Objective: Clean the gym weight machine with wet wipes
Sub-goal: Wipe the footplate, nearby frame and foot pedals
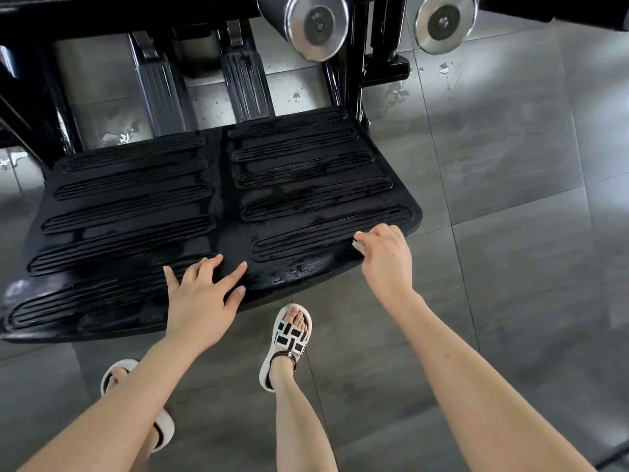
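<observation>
Head view: looks down on a black ribbed footplate (211, 212) of the weight machine, with both bare forearms reaching in from below.
Left hand (200, 294): lies flat on the near edge of the footplate close to its middle groove, fingers spread and fairly straight, gripping nothing.
Right hand (384, 257): fingers curled, pinching a small white wet wipe (358, 246) against the footplate.
Wet wipe: mostly hidden under the fingers; it sits at the near right corner of the footplate, on the last raised rib.
Footplate surface: the right half shows a wet sheen and streaks; the left half looks duller.
Behind the footplate: two ribbed dark bars (246, 86) slope upward, and two chrome roller ends (318, 23) hang at the top.
Floor (510, 233): grey tiles, with pale flaky marks near the machine's frame.
Feet: in white sandals (289, 338), the right one just beside the footplate's near edge.
</observation>
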A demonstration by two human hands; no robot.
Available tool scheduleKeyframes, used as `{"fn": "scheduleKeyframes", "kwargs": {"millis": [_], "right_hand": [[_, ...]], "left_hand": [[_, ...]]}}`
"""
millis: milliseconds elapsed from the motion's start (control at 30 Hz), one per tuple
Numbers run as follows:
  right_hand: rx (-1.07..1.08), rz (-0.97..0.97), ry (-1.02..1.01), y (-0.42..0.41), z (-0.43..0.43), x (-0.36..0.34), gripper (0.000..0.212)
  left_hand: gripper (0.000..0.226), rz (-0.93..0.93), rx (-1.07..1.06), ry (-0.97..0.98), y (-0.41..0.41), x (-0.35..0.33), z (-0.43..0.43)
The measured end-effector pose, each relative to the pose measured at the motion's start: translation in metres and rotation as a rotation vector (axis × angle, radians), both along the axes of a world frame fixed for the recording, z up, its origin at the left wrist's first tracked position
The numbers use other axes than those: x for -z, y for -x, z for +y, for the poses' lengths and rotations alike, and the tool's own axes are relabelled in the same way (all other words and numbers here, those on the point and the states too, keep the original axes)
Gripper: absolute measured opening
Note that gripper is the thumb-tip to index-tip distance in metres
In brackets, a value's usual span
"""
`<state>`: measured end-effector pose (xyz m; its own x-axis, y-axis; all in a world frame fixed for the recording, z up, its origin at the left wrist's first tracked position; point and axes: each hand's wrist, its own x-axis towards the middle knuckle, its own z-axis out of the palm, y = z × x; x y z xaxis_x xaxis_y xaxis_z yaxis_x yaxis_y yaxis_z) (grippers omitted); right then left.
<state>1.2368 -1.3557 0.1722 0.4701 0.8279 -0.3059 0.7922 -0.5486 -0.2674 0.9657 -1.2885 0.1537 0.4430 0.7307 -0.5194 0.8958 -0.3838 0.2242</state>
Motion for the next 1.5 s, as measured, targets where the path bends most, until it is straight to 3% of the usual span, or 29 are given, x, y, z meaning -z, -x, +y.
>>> {"fn": "scheduleKeyframes", "kwargs": {"millis": [167,367,533,633,767,833,933,1067,1200,1300,1500], "right_hand": [[-0.079,0.065,0.08,-0.012,-0.009,0.001,0.023],[0.099,0.114,0.093,0.016,0.001,0.006,0.022],[-0.073,0.137,0.089,0.078,0.005,-0.001,0.026],[-0.194,0.1,0.135,0.062,0.003,0.0,0.028],[0.055,-0.003,0.11,0.051,0.002,0.0,0.025],[-0.054,-0.01,0.135,0.09,0.007,-0.001,0.026],[-0.188,0.126,0.167,0.139,0.007,-0.009,0.031],[-0.321,0.084,0.161,0.097,0.002,-0.006,0.044],[0.019,-0.095,0.151,0.01,-0.003,0.005,0.029],[0.312,-0.15,0.025,-0.035,-0.004,0.001,0.023],[0.211,-0.151,0.066,-0.02,-0.001,0.012,0.018]], "left_hand": [[0.038,0.002,-0.009,0.001,-0.001,-0.001,-0.001],[0.038,0.0,-0.035,0.023,-0.003,-0.001,-0.001],[0.039,-0.04,-0.06,0.048,-0.002,-0.003,0.001],[0.04,-0.066,-0.059,0.054,0.0,-0.002,0.002],[0.045,-0.073,-0.035,0.071,0.004,0.0,0.006],[0.048,-0.064,-0.025,0.096,0.007,-0.002,0.008],[0.05,-0.091,-0.01,0.101,0.009,-0.004,0.012],[0.048,-0.107,0.003,0.05,0.008,-0.001,0.015],[0.042,-0.216,0.03,-0.034,-0.005,0.008,0.012],[0.038,-0.245,0.014,-0.035,-0.02,0.013,0.011],[0.055,-0.159,-0.002,-0.002,-0.039,0.024,0.003]]}}
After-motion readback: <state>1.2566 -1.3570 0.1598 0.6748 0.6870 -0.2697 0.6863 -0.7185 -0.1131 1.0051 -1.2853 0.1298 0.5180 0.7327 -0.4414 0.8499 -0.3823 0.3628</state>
